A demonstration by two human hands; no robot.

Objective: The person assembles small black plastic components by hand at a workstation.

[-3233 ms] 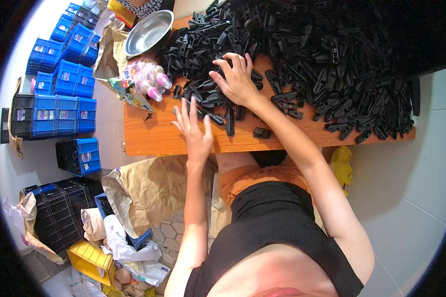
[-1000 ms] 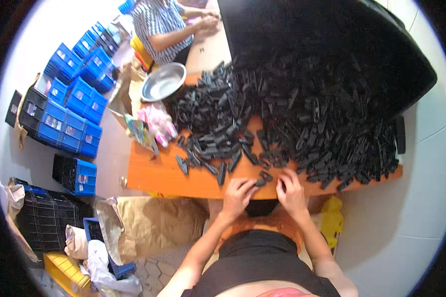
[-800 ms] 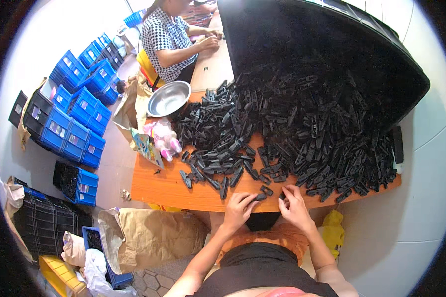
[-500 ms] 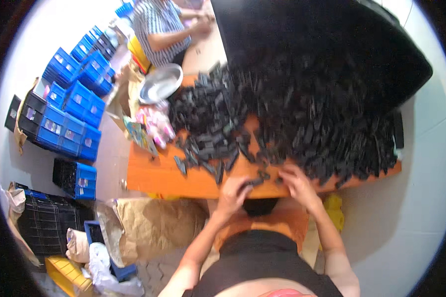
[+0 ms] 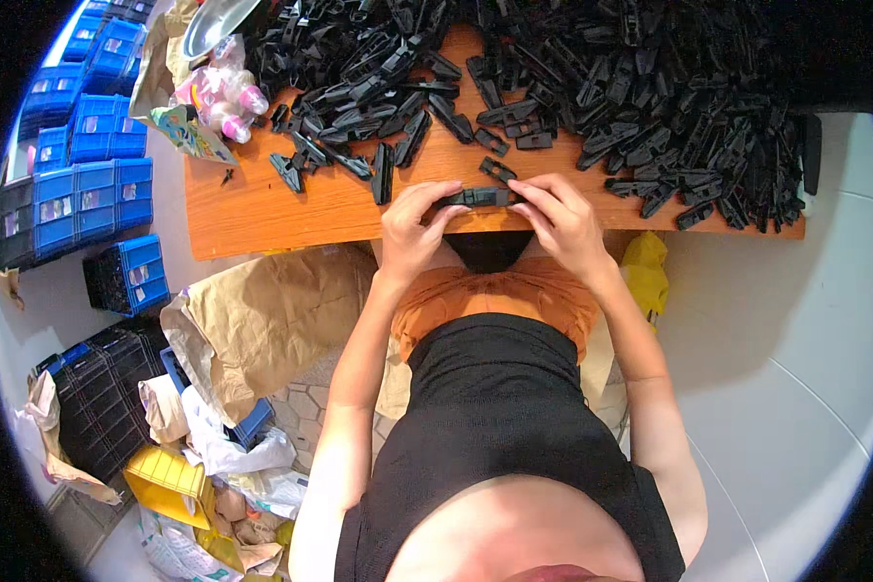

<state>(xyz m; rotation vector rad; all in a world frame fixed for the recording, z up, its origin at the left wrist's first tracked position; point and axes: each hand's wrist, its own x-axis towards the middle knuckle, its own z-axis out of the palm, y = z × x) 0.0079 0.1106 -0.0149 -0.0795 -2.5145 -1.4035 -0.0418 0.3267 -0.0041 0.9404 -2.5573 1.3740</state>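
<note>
Just above the table's near edge I hold a narrow black plastic part point(image 5: 483, 197) level between both hands. My left hand point(image 5: 413, 231) pinches its left end with thumb and fingers. At the other end, the thumb and forefinger of my right hand point(image 5: 566, 231) are closed on a smaller dark piece that meets it; whether the two are joined I cannot tell. A short black plastic piece point(image 5: 498, 169) lies right beyond my right fingertips. Farther off are more such short pieces point(image 5: 534, 141), and a longer black part point(image 5: 382, 173) lies beyond my left hand.
Heaps of black plastic parts point(image 5: 669, 107) cover the far side of the orange wooden table point(image 5: 262, 215). At the left stand a metal bowl point(image 5: 213, 29) and pink-and-white wrapped items point(image 5: 225, 92). Blue crates point(image 5: 78, 199) and a brown paper sack point(image 5: 272, 306) are on the floor.
The view has tilted down toward my body, so the co-worker and big black container have left it. My hands have drawn together, and the right one now grips the part's right end.
</note>
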